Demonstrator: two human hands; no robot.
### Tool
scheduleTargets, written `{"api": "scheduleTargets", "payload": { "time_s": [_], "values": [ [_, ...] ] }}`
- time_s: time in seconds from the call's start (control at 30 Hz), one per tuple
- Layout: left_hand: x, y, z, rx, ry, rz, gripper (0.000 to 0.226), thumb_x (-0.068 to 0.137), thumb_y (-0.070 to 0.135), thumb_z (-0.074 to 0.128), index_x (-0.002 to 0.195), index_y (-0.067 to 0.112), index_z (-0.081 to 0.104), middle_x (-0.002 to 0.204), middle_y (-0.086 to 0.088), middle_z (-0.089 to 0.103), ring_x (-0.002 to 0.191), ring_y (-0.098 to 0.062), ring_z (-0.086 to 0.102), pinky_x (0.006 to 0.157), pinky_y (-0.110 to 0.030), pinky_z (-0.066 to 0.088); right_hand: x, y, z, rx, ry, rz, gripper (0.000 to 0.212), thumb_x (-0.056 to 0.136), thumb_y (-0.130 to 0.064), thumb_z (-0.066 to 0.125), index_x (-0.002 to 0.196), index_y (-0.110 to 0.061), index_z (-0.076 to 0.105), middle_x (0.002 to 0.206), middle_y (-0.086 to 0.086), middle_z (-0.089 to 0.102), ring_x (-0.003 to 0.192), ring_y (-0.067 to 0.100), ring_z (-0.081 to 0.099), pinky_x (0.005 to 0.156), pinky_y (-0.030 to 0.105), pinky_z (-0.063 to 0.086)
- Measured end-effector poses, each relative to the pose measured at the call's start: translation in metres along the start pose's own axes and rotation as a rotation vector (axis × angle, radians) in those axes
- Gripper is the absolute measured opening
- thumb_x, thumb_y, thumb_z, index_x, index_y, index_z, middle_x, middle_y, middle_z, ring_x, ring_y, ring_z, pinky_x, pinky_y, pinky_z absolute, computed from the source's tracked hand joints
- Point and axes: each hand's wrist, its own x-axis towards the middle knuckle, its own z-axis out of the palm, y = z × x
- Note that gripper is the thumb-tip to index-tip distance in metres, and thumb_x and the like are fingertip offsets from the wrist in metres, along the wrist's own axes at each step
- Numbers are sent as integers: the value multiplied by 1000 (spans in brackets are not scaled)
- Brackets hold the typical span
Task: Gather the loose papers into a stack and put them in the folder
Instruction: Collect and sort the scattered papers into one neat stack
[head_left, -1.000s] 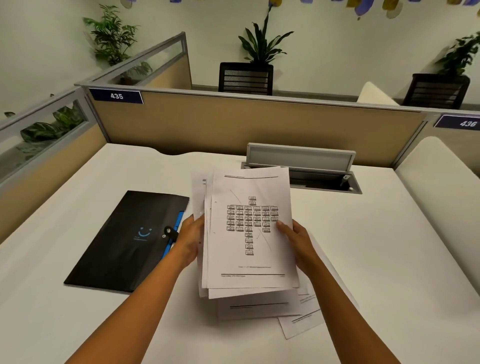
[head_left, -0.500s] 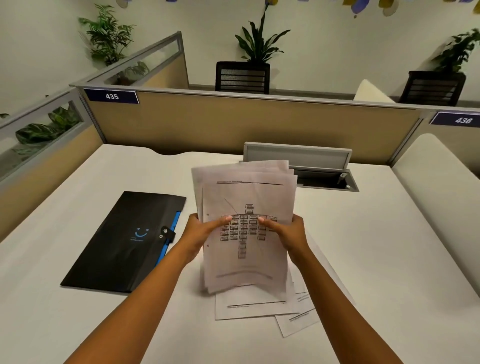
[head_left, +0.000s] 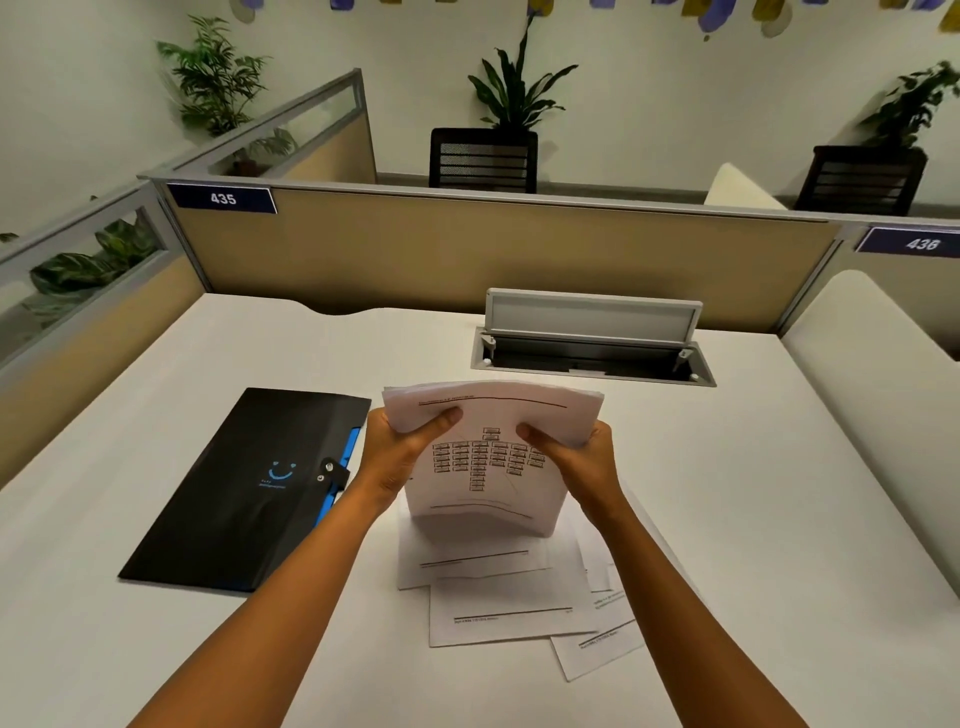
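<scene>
A bundle of printed papers (head_left: 488, 467) stands on its lower edge on the white desk, bowed, with a chart on the front sheet. My left hand (head_left: 400, 452) grips its left side and my right hand (head_left: 582, 457) grips its right side, thumbs on the front. Loose sheets (head_left: 498, 608) lie flat on the desk below the bundle, fanned toward the right. The black folder (head_left: 249, 488), shut with a snap tab and showing a blue edge, lies flat to the left of my left hand.
A grey cable hatch (head_left: 592, 343) stands open in the desk behind the papers. Beige partition walls (head_left: 467, 249) close the desk at the back and left. A cream panel (head_left: 872, 389) borders the right side.
Both hands have tipped the bundle from flat to upright and brought its lower edge down onto the sheets on the desk; the hands slid up toward the top corners.
</scene>
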Motion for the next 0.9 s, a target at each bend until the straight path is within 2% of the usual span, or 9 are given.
{"api": "scheduleTargets", "payload": {
  "time_s": [0.17, 0.23, 0.33, 0.47, 0.53, 0.6, 0.63, 0.77, 0.9],
  "values": [
    [-3, -8, 6, -8, 64, -11, 32, 71, 26, 81, 100, 29, 68, 87, 12, 76, 92, -21, 70, 70, -28, 61, -5, 14, 1, -33, -73, 56, 45, 63, -27, 84, 103, -39, 65, 105, -5, 73, 95, 24, 70, 78, 41, 61],
    [-4, -6, 8, -6, 73, 1, 34, 70, 27, 84, 99, 30, 67, 85, 15, 76, 87, -17, 71, 67, -24, 60, -5, 13, 2, -37, -62, 59, 44, 64, -30, 83, 102, -39, 64, 103, -7, 73, 93, 23, 70, 78, 41, 61],
    [-2, -3, 8, -4, 75, 7, 37, 66, 34, 81, 100, 29, 68, 86, 13, 76, 85, -12, 72, 71, -30, 62, -5, 11, 1, -23, -46, 54, 42, 65, -34, 80, 103, -39, 63, 101, -11, 73, 89, 20, 72, 74, 34, 61],
    [-7, -8, 7, -15, 74, 0, 51, 57, 52, 87, 98, 30, 69, 88, 9, 77, 87, -15, 72, 70, -29, 62, -9, 21, 0, -46, -54, 77, 48, 65, -35, 82, 109, -37, 64, 106, -6, 73, 92, 21, 71, 76, 35, 61],
    [-11, -17, 7, -10, 89, -41, 38, 67, 32, 86, 100, 30, 67, 91, 5, 75, 89, -19, 71, 71, -29, 62, -13, 33, -1, -80, -62, 103, 52, 66, -30, 85, 115, -30, 65, 110, -1, 72, 96, 22, 70, 80, 39, 61],
    [-13, -27, 8, 18, 87, -85, 39, 73, 10, 82, 102, 30, 65, 97, 2, 73, 92, -18, 68, 71, -27, 62, -17, 46, -3, -104, -74, 112, 48, 70, -22, 85, 114, -27, 66, 111, 0, 72, 99, 24, 69, 81, 39, 60],
    [-14, -32, 8, 47, 77, -112, 40, 74, 7, 82, 102, 29, 65, 98, 2, 72, 92, -16, 67, 71, -27, 61, -18, 50, -4, -113, -79, 117, 45, 72, -20, 84, 112, -30, 66, 110, -1, 72, 99, 23, 69, 81, 37, 60],
    [-17, -45, 3, 133, 37, -221, 49, 72, 12, 84, 117, 16, 64, 103, 1, 69, 96, -19, 63, 82, -34, 57, -20, 56, -2, -123, -93, 141, 40, 76, -17, 81, 105, -39, 64, 105, -10, 70, 93, 15, 69, 79, 30, 59],
    [-15, -46, 5, 151, 82, -236, 48, 80, 18, 78, 124, 14, 59, 104, -1, 65, 97, -23, 58, 84, -39, 55, -14, 57, 0, -131, -90, 147, 37, 78, -24, 79, 110, -35, 63, 105, -11, 69, 92, 15, 68, 74, 25, 59]
  ]
}}
